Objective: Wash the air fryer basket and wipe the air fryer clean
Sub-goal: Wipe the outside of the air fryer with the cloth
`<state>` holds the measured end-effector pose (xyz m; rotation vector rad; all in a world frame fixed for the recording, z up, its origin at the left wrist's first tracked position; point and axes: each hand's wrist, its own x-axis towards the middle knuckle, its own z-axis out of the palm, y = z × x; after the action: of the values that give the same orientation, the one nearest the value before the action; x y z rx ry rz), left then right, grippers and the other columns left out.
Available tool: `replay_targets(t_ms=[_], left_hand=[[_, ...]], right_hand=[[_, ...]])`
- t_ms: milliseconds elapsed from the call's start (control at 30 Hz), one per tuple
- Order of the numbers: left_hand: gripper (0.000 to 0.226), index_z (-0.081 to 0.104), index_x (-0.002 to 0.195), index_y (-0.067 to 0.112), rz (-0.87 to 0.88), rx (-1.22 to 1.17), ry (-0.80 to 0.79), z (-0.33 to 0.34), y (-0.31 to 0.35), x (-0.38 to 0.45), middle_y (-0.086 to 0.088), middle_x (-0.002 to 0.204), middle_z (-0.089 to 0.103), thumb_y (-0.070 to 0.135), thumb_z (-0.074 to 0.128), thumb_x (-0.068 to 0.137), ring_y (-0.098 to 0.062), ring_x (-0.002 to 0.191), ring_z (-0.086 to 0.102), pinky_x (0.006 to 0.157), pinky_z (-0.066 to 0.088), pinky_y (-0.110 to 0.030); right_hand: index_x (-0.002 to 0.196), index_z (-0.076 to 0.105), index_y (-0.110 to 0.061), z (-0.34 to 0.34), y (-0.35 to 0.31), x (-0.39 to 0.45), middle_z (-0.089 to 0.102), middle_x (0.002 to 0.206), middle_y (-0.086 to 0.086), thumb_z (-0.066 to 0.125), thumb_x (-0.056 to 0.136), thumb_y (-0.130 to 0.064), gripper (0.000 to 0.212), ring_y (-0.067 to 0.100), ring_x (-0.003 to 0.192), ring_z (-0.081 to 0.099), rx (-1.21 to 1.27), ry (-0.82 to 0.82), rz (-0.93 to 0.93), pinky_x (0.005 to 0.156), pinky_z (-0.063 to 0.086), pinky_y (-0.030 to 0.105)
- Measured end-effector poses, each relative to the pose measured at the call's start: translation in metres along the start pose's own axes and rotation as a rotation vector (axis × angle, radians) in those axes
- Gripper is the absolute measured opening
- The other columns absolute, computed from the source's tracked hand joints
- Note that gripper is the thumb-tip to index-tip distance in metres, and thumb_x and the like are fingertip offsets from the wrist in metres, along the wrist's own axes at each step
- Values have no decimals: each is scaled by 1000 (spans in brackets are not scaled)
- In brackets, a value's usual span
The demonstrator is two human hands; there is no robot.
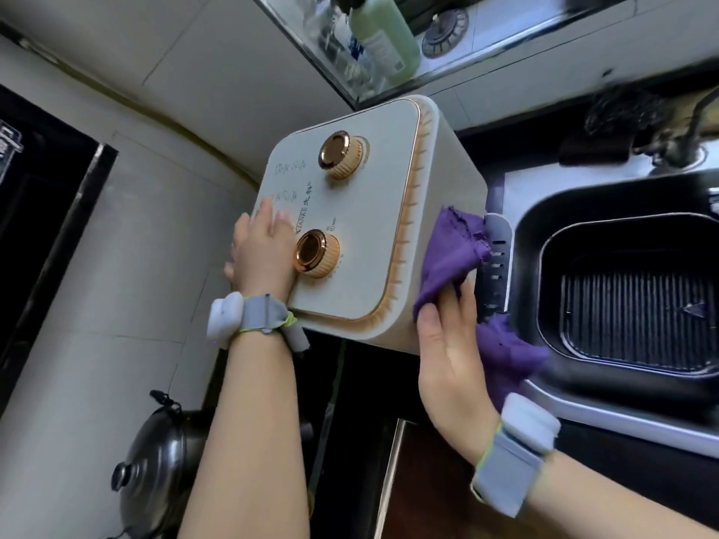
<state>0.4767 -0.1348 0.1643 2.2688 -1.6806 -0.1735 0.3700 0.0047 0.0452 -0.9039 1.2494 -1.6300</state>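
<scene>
Stage: the wiping half of the task is under way; the air fryer (373,212) stands on the surface between the stove side and the sink, seen from above, with its cream top panel and two gold knobs (316,254) facing the camera.

Basket: the air fryer basket (626,301) sits in the sink (583,416) at the right, dark, with its ribbed grill plate showing. I cannot tell from here whether it is already washed; no suds or running water show.

Done so far: by my reading, the fryer's top looks free of marks, but whether it has been wiped is not something the view proves.

Left to do: probably the remaining side walls of the fryer, and the basket if it is unwashed.

Left hand (261,254): fingers straight and spread flat, palm pressing on the top panel near the printed icons, just beside the lower knob; it appears to steady the fryer and grips nothing.

Right hand (447,355): fingers loosely extended, pressing a purple cloth (453,258) against the fryer's right side wall, next to the grey vented strip (498,262). The thumb lies over the bunched cloth; part of the cloth trails loose below the hand toward the sink rim.

Nearby: a green bottle (383,36) stands on the ledge behind; a metal pot lid (163,464) sits lower left.
</scene>
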Motion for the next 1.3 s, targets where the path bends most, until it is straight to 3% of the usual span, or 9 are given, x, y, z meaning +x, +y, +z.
replay_targets(t_ms=[100, 267, 500, 700, 833, 967, 1100, 1200, 1300], left_hand=[[38, 58, 127, 16, 121, -300, 231, -8, 12, -30, 2, 146, 38, 11, 41, 93, -10, 134, 36, 101, 23, -6], [39, 57, 127, 4, 864, -106, -31, 16, 67, -71, -8, 135, 53, 6, 42, 91, -17, 131, 43, 112, 27, -27], [49, 26, 147, 8, 749, -34, -237, 34, 70, -64, -2, 157, 19, 6, 35, 98, -8, 144, 12, 116, 5, -17], [48, 26, 147, 8, 724, 7, -228, 34, 72, -64, -3, 157, 18, 6, 34, 99, -9, 145, 11, 118, 4, -20], [50, 22, 148, 9, 700, 20, -258, 33, 73, -62, -3, 158, 15, 8, 32, 99, -10, 146, 8, 116, 3, -18], [50, 19, 148, 7, 689, -16, -321, 32, 72, -55, -6, 158, 11, 7, 32, 100, -13, 146, 5, 112, 0, -15], [51, 18, 148, 7, 720, 75, -267, 36, 75, -55, -8, 158, 10, 8, 29, 99, -14, 146, 5, 113, 0, -17], [51, 18, 149, 7, 718, 83, -269, 36, 75, -53, -8, 159, 10, 8, 28, 98, -15, 146, 5, 113, 0, -17], [51, 18, 149, 7, 725, 74, -258, 36, 75, -53, -7, 159, 10, 8, 27, 99, -14, 146, 5, 114, 1, -19]], right_hand=[[123, 14, -76, -4, -3, 4, 6, 137, -52, 20, 91, -64, 34, -23, 132, 7, -20, -6, -7, 102, 4, -5], [127, 16, -73, 2, 2, -7, 8, 142, -43, 23, 95, -54, 38, -16, 137, 8, -40, 41, -7, 106, 3, 1], [148, 24, -16, -20, 37, 67, 13, 157, -2, 22, 103, -30, 48, 1, 142, 7, -108, 64, 295, 110, 0, 7], [129, 24, -62, 6, 9, -14, 1, 150, -28, 31, 98, -36, 41, -3, 143, -4, 56, 115, 59, 116, -5, 19], [130, 25, -49, 33, -7, -42, -7, 153, -21, 19, 98, -49, 33, 15, 145, -14, -127, 81, -176, 118, -5, 35], [121, 40, -17, 38, 8, -16, 17, 147, 13, 20, 100, -41, 38, 32, 136, 17, -360, 243, -383, 112, 16, 43], [128, 42, 5, 28, 58, -19, 26, 135, 47, 30, 96, -39, 55, 52, 132, 23, -345, 283, -18, 110, 14, 30], [144, 16, 9, 31, 68, -30, 0, 151, 33, 27, 94, -33, 66, 28, 144, -1, -117, 225, 257, 100, -8, -4], [150, 6, -10, 37, 53, -32, -8, 155, 20, 22, 96, -43, 65, 6, 139, -10, -54, 300, 209, 110, -9, 8]])
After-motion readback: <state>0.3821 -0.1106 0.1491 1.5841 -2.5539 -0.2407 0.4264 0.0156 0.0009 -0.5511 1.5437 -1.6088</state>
